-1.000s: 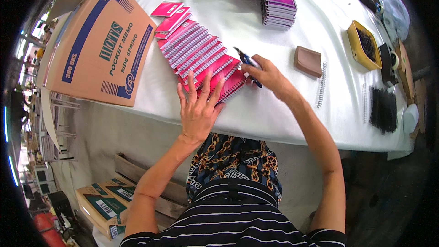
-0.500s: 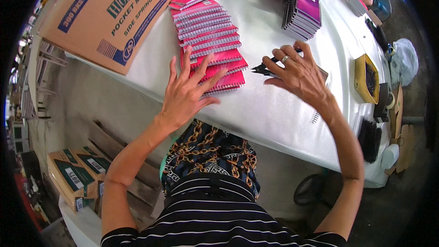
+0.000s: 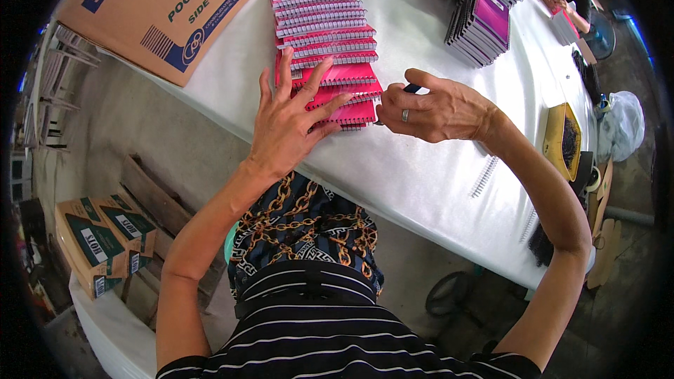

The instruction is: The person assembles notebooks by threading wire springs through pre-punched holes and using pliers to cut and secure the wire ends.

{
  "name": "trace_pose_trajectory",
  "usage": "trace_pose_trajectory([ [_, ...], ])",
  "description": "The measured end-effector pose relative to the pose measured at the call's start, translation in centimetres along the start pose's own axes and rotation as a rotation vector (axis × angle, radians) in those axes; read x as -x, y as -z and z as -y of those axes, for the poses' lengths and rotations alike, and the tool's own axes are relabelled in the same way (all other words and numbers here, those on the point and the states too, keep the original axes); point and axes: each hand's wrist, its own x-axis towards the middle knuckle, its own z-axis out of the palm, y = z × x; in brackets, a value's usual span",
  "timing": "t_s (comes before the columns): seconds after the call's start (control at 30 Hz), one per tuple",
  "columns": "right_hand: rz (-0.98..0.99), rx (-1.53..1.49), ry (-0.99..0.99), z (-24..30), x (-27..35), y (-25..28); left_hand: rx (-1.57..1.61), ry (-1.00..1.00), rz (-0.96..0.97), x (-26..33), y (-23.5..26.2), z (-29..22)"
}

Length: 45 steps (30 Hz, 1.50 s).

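Observation:
A long overlapping row of red spiral notebooks (image 3: 324,30) runs away from me across the white table. Over its near end my left hand (image 3: 282,126) lies with fingers spread, the fingertips on the red covers. My right hand (image 3: 444,109) is closed round a pair of black pliers, mostly hidden by the fingers; one dark handle (image 3: 413,88) shows above the index finger. The jaws, barely visible, are at the right end of the nearest notebook's wire spiral. Whether they touch the wire I cannot tell.
A big cardboard box (image 3: 151,17) stands at the far left. Purple notebooks (image 3: 484,24) are stacked at the far right, where another person's hand (image 3: 557,0) shows. A yellow container (image 3: 555,142) with dark contents sits right, and a loose wire spiral (image 3: 484,177) lies nearer. Smaller boxes (image 3: 91,238) stand lower left.
My right hand has moved left with the pliers, up to the edge of the near notebooks. My left hand stays spread over the row. The whole view has shifted slightly.

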Motion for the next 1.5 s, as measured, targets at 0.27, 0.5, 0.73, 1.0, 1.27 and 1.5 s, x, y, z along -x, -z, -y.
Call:
trace_pose_trajectory([
  [0.27,0.06,-0.02,0.002,0.2,0.4,0.3,0.034,0.012,0.017,-0.1,0.3,-0.1],
  [0.5,0.172,-0.07,-0.029,0.8,-0.2,1.0,0.056,0.012,0.035,-0.1,0.2,-0.1],
  [0.73,0.61,-0.196,-0.472,4.2,-3.1,4.0,0.03,0.03,0.067,-0.1,0.5,-0.1],
  [1.0,0.017,-0.094,-0.163,-2.6,0.3,1.3,0.067,0.007,-0.116,-2.0,-0.3,-0.2],
  [1.27,0.108,-0.014,0.02,-2.9,0.7,-0.4,0.11,0.0,-0.069,-1.8,-0.5,-0.1],
  [1.5,0.128,-0.047,-0.118,-1.4,-0.2,0.2,0.091,-0.014,-0.015,-1.8,-0.5,-0.1],
])
